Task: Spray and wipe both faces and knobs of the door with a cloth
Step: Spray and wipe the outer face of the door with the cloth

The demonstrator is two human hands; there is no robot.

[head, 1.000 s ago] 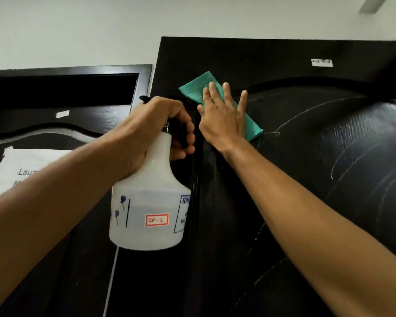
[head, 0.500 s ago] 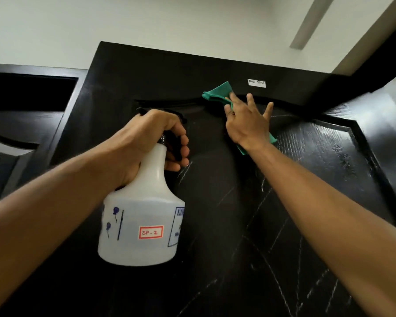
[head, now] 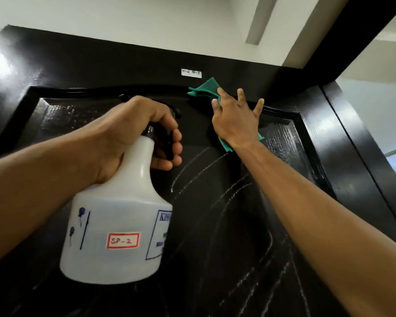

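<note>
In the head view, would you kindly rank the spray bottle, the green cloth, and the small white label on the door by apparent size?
1. Spray bottle, though it is nearest the camera.
2. Green cloth, partly hidden under the right hand.
3. White label on the door.

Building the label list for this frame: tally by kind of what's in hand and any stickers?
Spray bottle: 1, in the left hand
Green cloth: 1, under the right hand
Stickers: 2, white tag on the door, red-bordered SP-2 sticker on the bottle
Total: 4
</note>
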